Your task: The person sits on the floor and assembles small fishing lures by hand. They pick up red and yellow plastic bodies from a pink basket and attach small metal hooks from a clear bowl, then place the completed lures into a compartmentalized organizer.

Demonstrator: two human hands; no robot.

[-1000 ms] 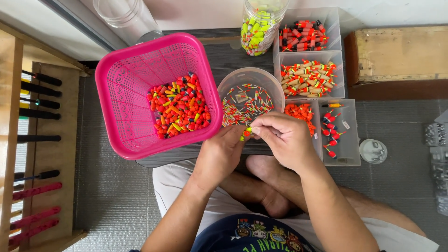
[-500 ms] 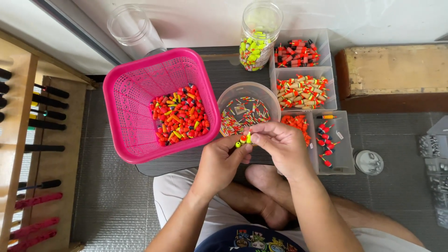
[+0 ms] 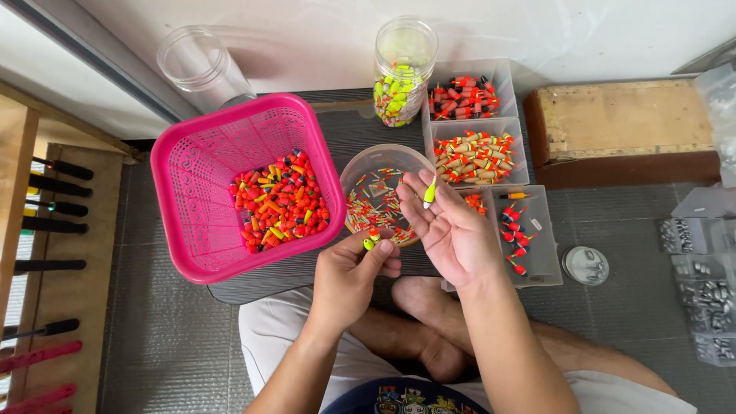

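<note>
Small yellow-green float (image 3: 430, 192) pinched upright in the right hand (image 3: 452, 230), over the round clear tub (image 3: 360, 165); left hand (image 3: 353, 276) pinches an orange-and-yellow bead (image 3: 371, 239). Assembly step, apparently; joining them needs fine alignment. Pink basket (image 3: 192, 153) lies left.

Packaging and labels:
- Clear plastic bags (image 3: 694, 234), several, far right on the grey floor; each holds small grey metal pieces.
- Clear bag corner (image 3: 721, 96), upper right edge, contents too unclear to tell.
- Small white label slip (image 3: 536, 225), rectangular, inside the lower clear tray (image 3: 540, 264) among red-tipped pieces.

No signs or screens show.
</note>
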